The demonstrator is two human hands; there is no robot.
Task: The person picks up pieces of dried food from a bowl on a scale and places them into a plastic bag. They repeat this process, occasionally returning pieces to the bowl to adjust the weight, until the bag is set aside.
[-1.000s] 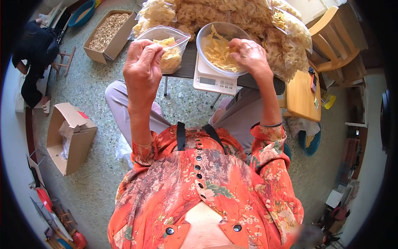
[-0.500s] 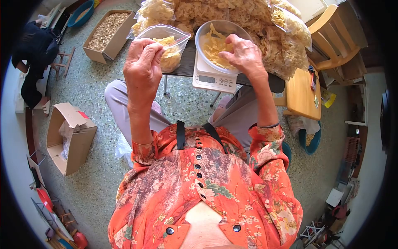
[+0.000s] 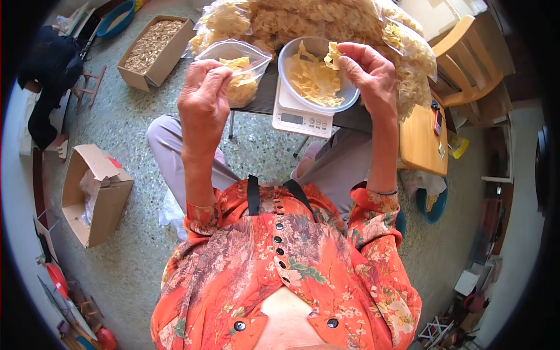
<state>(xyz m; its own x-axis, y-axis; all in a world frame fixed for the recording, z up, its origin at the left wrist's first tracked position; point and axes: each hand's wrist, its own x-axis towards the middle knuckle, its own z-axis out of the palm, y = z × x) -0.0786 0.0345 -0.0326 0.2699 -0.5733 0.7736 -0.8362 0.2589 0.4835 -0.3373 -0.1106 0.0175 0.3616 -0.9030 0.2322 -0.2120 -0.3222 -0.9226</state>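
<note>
My left hand (image 3: 204, 93) pinches the rim of a clear zip bag (image 3: 263, 57), partly filled with yellowish dried flakes (image 3: 240, 87). The bag's mouth gapes at the top. Between the thumb and fingers of my right hand (image 3: 370, 73) is a dried yellow piece (image 3: 332, 56), raised at the right rim of a clear plastic bowl (image 3: 352, 96). More curled yellow pieces (image 3: 312, 76) lie in the bowl. Under it stands a white digital kitchen scale (image 3: 282, 105), whose display I cannot read.
Behind the bowl is a large heap of filled bags (image 3: 315, 20). A wooden chair (image 3: 426, 140) is at the right. On the floor at left are a box of brown chips (image 3: 153, 48) and an open carton (image 3: 111, 204). A person in dark clothes (image 3: 49, 70) is far left.
My right hand has come up out of the bowl and moved right, now with a dried yellow piece in its fingers. My left hand keeps its hold on the bag.
</note>
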